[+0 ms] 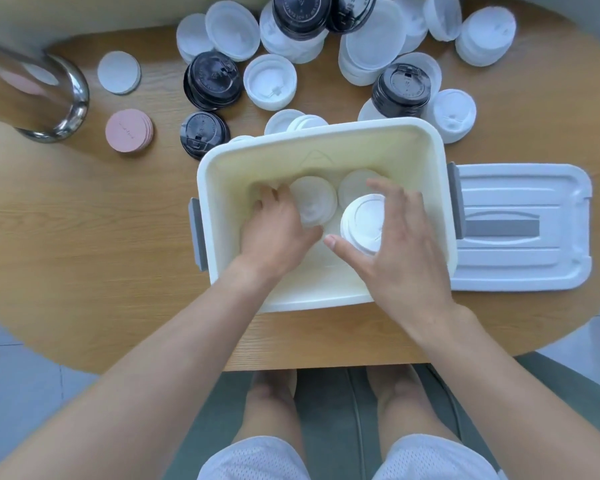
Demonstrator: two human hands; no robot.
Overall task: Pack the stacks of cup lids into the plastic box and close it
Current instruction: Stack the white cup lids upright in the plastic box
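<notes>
A white plastic box (222, 168) with grey latches stands open on the wooden table. Both my hands reach into it. My right hand (395, 244) grips a stack of white cup lids (362, 221), thumb on its near side and fingers over the far side. My left hand (274, 230) rests against a translucent lid stack (314, 199) on the box floor. Another white stack (355, 183) lies behind my right hand. The box's white lid (520, 226) with a grey handle lies flat to the right of the box.
Several stacks of white and black cup lids (326, 46) crowd the table behind the box. A pink stack of discs (129, 130) and a white disc (118, 72) lie at the left, near a shiny metal post (49, 95). My knees show below the table edge.
</notes>
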